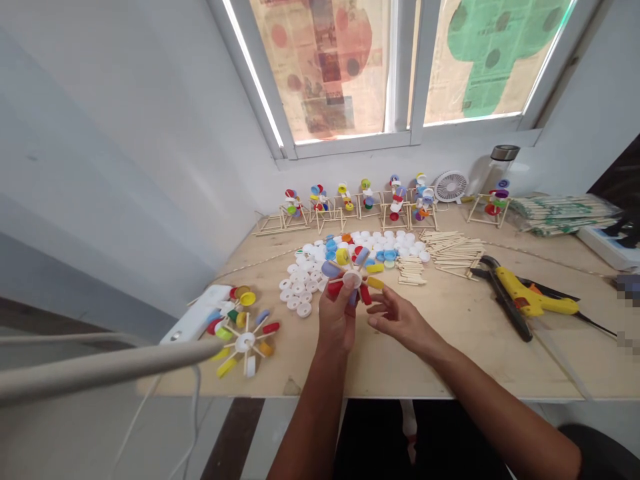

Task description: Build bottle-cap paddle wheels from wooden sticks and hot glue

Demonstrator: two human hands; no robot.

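My left hand (336, 317) grips a pinwheel of wooden craft sticks (352, 280), which has coloured bottle caps on its spokes and a white hub. My right hand (400, 319) is open, its fingertips close beside the pinwheel's lower red and yellow caps. A similar finished wheel (245, 343) lies flat on the plywood table (440, 353) to the left. Just beyond my hands spreads a pile of white bottle caps (299, 287) mixed with blue ones (331, 245).
Loose craft sticks (450, 252) lie right of the caps, near a yellow hot glue gun (533, 299) and a black-handled tool (505, 300). Stick-framed cap models (367, 207) line the back edge. A white power strip (196, 313) sits left, and a pale lamp arm (100, 367) crosses the foreground.
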